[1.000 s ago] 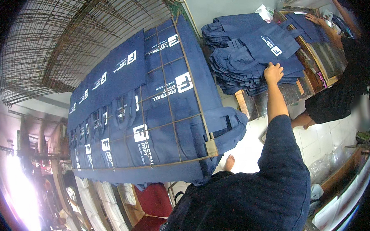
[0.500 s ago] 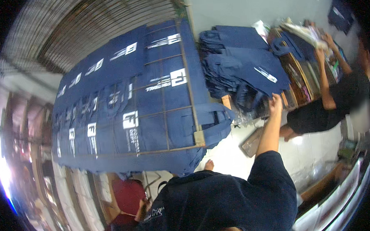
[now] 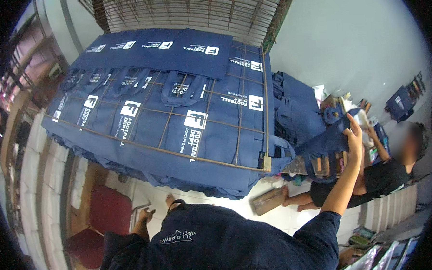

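Observation:
My right hand [image 3: 354, 137] is raised, pinching the edge of a navy cloth tote bag [image 3: 326, 142], which hangs down from the fingers. Just beyond it lies a stack of navy bags [image 3: 294, 100] against the wall. My left hand [image 3: 145, 216] hangs low beside the dark red chair [image 3: 110, 207], fingers apart, holding nothing. In front of me, navy tote bags with white prints [image 3: 153, 130] cover a wide surface in overlapping rows. A wire drying rack tray [image 3: 212, 165] lies over the nearer bags, and a bag handle [image 3: 283, 149] sticks out past its right corner.
More wire racks [image 3: 186, 8] are tilted up at the back. At the right another person [image 3: 386, 176] sits on the floor by a cluttered shelf. A cardboard box [image 3: 268, 201] lies on the white tiles, with navy bags [image 3: 400, 103] hung on the wall.
My right hand has lifted a navy bag off the stack and drawn it up and to the right. My view has turned, and my left hand shows more clearly by the chair.

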`<state>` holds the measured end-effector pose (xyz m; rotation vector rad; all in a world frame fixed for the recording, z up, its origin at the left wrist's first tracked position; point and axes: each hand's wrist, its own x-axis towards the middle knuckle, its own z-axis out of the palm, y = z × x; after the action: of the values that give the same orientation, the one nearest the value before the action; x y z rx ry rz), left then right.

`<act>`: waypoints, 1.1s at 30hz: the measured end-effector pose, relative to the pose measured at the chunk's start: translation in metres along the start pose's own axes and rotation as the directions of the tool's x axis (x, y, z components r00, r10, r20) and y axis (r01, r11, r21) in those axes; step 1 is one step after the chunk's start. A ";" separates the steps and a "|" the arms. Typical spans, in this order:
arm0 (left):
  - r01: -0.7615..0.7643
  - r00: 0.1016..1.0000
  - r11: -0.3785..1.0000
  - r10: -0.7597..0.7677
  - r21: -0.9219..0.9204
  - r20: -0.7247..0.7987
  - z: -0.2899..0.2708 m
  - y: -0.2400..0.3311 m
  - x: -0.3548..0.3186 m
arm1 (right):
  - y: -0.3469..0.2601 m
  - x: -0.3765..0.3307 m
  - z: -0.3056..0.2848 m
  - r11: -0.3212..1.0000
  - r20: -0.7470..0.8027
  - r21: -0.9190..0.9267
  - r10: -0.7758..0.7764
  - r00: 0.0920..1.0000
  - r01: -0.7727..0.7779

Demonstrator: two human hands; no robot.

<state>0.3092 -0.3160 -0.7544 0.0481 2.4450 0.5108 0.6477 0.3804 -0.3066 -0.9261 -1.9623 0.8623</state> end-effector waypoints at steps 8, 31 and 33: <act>0.177 0.976 0.927 -0.123 -0.330 0.179 0.056 -0.043 0.040 | -0.241 0.007 0.076 0.970 0.669 -0.209 0.051 0.741 0.121; 0.314 0.933 0.813 -0.359 -0.490 0.001 0.049 -0.104 -0.032 | 0.024 0.134 0.277 0.830 0.334 0.498 0.081 0.939 -0.249; 0.308 0.933 0.828 -0.359 -0.469 -0.021 0.060 -0.101 -0.038 | 0.036 0.147 0.278 0.873 0.341 0.398 0.144 0.929 -0.281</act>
<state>0.3840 -0.3940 -0.8133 -0.6136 2.2971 0.9336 0.3580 0.4538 -0.4114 -0.7808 -1.8065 1.5866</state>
